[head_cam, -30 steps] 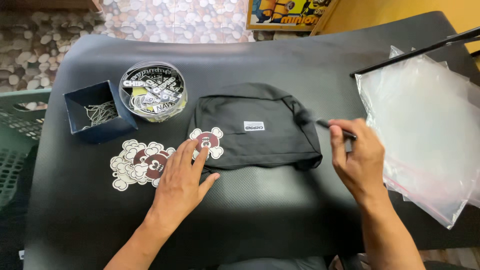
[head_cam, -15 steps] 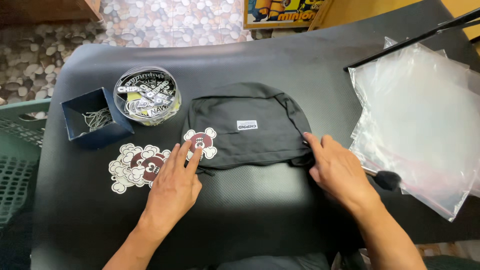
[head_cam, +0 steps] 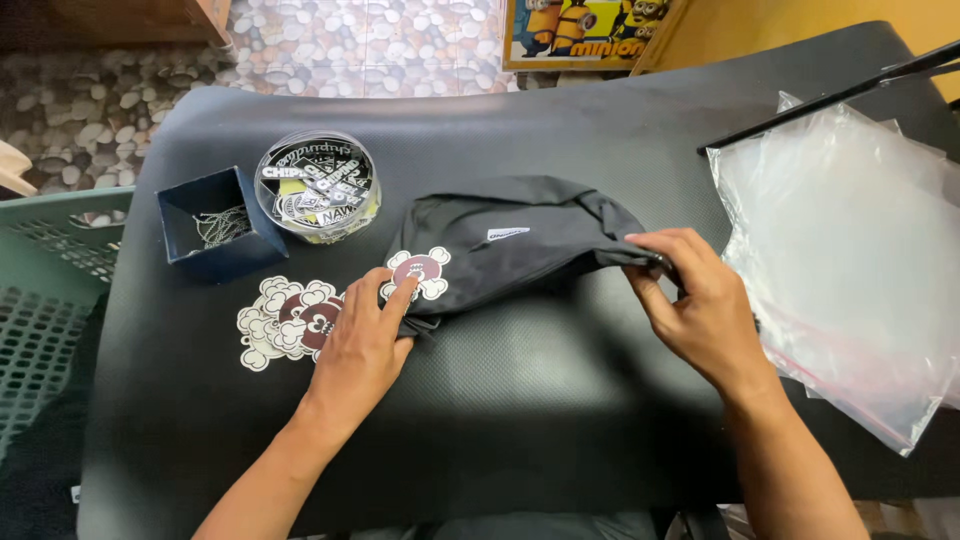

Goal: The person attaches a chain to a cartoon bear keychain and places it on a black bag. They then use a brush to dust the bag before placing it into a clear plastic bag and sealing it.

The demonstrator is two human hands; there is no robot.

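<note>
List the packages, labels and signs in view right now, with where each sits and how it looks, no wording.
Round clear tub: far left of table, full of black-and-white stickers.
Blue box: left of the tub, square, open, thin metal bits inside.
Flower-shaped stickers: by the left hand, white and maroon.
White label: small rectangle on the black pouch.
Clear bags: right side, red strip.
Cartoon poster: top, yellow.

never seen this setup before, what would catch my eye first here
A folded black garment lies mid-table, with the left hand pressing a flower-shaped sticker at its near-left corner and the right hand pinching its right edge. Left of it sit more stickers, a round clear tub and a blue box; clear plastic bags lie at right.
</note>
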